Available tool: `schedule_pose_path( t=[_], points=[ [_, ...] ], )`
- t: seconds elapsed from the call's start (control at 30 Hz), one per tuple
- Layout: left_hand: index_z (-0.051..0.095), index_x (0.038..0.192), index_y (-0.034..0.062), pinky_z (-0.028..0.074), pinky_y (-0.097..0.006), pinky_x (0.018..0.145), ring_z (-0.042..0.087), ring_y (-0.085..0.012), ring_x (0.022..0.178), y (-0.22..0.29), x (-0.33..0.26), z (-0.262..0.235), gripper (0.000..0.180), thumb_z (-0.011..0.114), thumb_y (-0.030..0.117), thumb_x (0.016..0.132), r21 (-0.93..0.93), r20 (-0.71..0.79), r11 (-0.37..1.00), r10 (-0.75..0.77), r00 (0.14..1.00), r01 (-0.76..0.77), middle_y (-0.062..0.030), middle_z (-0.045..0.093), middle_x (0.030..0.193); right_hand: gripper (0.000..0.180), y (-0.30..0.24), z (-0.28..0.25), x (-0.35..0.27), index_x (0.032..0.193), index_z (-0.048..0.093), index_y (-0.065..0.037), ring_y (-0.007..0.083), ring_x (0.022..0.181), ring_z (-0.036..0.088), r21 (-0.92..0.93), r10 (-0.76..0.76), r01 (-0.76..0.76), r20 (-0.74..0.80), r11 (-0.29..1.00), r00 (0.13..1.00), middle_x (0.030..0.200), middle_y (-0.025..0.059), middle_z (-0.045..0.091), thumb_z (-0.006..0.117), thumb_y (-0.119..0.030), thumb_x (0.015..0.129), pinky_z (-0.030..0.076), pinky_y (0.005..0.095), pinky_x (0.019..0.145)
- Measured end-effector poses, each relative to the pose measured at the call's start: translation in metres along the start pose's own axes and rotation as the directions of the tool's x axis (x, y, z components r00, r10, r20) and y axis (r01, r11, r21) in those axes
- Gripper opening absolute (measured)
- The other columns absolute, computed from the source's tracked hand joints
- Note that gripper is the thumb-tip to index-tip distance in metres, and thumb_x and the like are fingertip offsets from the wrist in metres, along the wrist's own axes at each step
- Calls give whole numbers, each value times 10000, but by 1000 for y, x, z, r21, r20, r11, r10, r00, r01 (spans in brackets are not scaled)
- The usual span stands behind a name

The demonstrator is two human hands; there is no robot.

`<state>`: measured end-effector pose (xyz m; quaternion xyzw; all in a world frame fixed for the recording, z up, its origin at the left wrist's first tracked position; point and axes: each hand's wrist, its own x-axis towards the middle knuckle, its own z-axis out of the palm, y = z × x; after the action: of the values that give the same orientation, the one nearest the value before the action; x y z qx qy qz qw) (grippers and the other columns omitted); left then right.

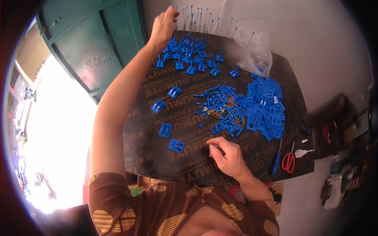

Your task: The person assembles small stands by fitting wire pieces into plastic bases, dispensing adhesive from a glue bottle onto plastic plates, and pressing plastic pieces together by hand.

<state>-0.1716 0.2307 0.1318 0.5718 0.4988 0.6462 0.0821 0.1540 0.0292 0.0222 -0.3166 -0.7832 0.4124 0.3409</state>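
My left hand is stretched to the far edge of the table, its fingers bent together beside the thin metal rods with blue tips and coil springs. What its fingertips grip is hidden. Below it, several blue bases stand crowded together, rods rising from them. Nearer me, my right hand pinches a small thin piece between thumb and forefinger, just in front of a heap of small blue plastic pegs mixed with brass-coloured screws. Separate blue plates lie left of this hand.
A pile of flat blue plates covers the table's right side, with a clear plastic bag behind. Near the right front lie a blue-handled screwdriver, red-handled scissors and a small white bottle. A green metal door stands at left.
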Motion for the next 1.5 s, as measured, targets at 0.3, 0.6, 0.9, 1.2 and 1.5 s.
schedule_pose_path(
  t=[0.3, 0.6, 0.9, 1.2, 1.5],
  points=[
    [624, 941, -96, 485, -399, 623, 588, -268, 690, 0, 114, 19, 497, 483, 379, 909, 70, 94, 976, -214, 972, 208, -186, 633, 858, 134, 0, 1, -1, 965, 601, 35, 122, 600, 577, -36, -107, 106, -18, 994, 994, 699, 63, 598, 557, -5, 845, 447, 246, 551],
    [642, 1069, -33, 310, -519, 1025, 364, -406, 1291, 0, 107, -2, 514, 450, 412, 898, 318, 429, 921, 73, 900, -226, -263, 574, 1191, 136, 2, -3, 3, 958, 603, 28, 159, 597, 589, -55, -121, 119, -29, 991, 992, 716, 80, 616, 568, 5, 828, 456, 269, 555],
    [705, 988, 209, 247, -570, 891, 413, -355, 1119, -52, 142, 27, 547, 373, 616, 835, 921, 161, 389, -351, 922, -13, -112, 578, 781, 104, -3, -4, 4, 921, 603, 17, 278, 680, 628, -51, -133, 132, -18, 990, 991, 755, 134, 626, 593, -16, 823, 488, 342, 600],
    [703, 984, 203, 212, -571, 943, 388, -361, 1190, -57, 133, 35, 598, 337, 658, 857, 923, 174, 383, -384, 907, -14, -129, 589, 772, 93, 3, -5, 6, 903, 610, 21, 265, 637, 617, -55, -189, 186, -60, 981, 980, 734, 128, 618, 595, 17, 811, 482, 336, 575],
    [711, 915, 111, 181, -599, 937, 382, -384, 1193, -67, 130, 38, 658, 332, 647, 875, 916, 181, 399, -332, 926, -36, -139, 591, 738, 97, 2, -5, 6, 899, 615, 27, 241, 606, 604, -50, -207, 203, -87, 978, 975, 703, 116, 602, 595, 33, 804, 468, 321, 549]
  ],
)
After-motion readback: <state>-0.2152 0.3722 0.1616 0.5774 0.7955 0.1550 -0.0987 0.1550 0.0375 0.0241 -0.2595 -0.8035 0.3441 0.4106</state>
